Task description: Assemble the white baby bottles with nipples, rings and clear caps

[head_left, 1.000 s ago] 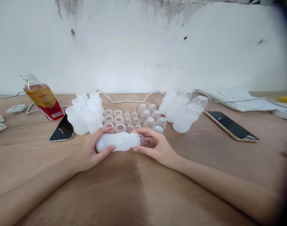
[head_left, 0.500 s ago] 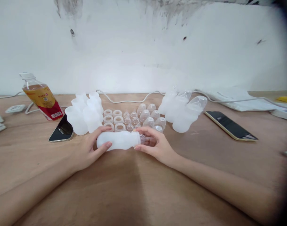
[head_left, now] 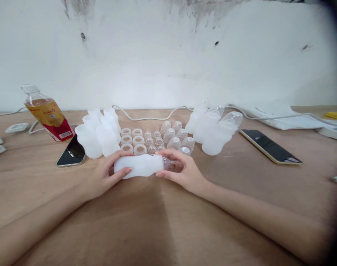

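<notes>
A milky white baby bottle (head_left: 139, 165) lies sideways between my hands, its clear nipple (head_left: 168, 163) pointing right. My left hand (head_left: 109, 171) is wrapped round the bottle's base end, thumb in front. At the neck, the thumb and fingers of my right hand (head_left: 182, 166) close round the collar, with the nipple inside the curve of the palm. Just beyond the bottle are rows of white collar rings (head_left: 138, 140), clear nipples (head_left: 148, 141) and clear dome caps (head_left: 174, 143). Open bottle bodies (head_left: 90, 140) stand behind my left hand.
Capped bottles (head_left: 214, 138) stand at the right, beside a phone (head_left: 270, 146). On the left are a drink bottle (head_left: 49, 114) and another phone (head_left: 72, 152). A white cable (head_left: 146, 119) runs along the wall, and a plastic bag (head_left: 273, 116) lies at the back right.
Both hands keep their hold on the baby bottle. The collar end and right fingertips have shifted very slightly left; the whole view has also moved a little.
</notes>
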A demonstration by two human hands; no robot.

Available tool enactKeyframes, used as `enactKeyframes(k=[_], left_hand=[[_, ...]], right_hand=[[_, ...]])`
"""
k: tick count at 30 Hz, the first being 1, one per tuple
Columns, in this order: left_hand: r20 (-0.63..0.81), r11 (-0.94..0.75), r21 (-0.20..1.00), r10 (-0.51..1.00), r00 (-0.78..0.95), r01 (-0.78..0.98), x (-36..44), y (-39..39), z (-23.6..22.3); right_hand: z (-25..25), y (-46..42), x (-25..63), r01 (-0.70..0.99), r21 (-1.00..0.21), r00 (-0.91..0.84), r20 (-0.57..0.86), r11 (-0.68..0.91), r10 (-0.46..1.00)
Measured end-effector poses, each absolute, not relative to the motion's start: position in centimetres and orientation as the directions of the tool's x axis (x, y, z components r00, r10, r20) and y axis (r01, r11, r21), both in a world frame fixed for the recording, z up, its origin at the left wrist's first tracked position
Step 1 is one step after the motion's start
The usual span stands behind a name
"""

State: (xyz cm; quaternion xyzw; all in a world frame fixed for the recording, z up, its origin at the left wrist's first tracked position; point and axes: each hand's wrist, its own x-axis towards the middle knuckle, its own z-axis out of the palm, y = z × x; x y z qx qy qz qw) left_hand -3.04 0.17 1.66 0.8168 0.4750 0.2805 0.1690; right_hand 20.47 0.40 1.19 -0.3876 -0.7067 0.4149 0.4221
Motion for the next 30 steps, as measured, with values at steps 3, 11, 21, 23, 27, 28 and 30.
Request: enactKeyframes(k=[3, 11, 21, 23, 27, 28, 30], left_hand=[[0.445, -0.65, 0.475, 0.759, 0.476, 0.593, -3.0, 0.2, 1.0], [0.595, -0.746, 0.307, 0.635, 0.493, 0.591, -3.1, 0.2, 1.2], [0.428, -0.699, 0.384, 0.713, 0.555, 0.603, -3.1, 0.1, 1.2], [0.532, -0.754, 0.319, 0.644, 0.55, 0.574, -3.0, 0.1, 0.7], [0.662, -0.763, 0.154, 0.551, 0.508, 0.627, -3.0, 0.2, 0.0], [0.661, -0.763, 0.153, 0.551, 0.509, 0.628, -3.1, 0.2, 0.1], [0.601, -0.769, 0.219, 0.591, 0.538, 0.6, -3.1, 0.1, 0.6]], right_hand=[[1.3, 0.4, 20.4, 0.246, -0.905, -0.338, 0.255, 0.347, 0.906], [1.2, 0.2, 20.5, 0.285, -0.845, -0.357, 0.345, 0.453, 0.868], [0.7, 0.2, 20.9, 0.263, -0.743, -0.513, 0.432, 0.615, 0.742], [0.8, 0.0, 20.8, 0.27, -0.773, -0.498, 0.398, 0.574, 0.771], [1.1, -0.3, 20.5, 0.197, -0.874, -0.487, 0.305, 0.444, 0.818], [1.2, -0.4, 20.5, 0.173, -0.893, -0.484, 0.29, 0.415, 0.826], [1.2, -0.4, 20.4, 0.133, -0.913, -0.473, 0.284, 0.387, 0.834]])
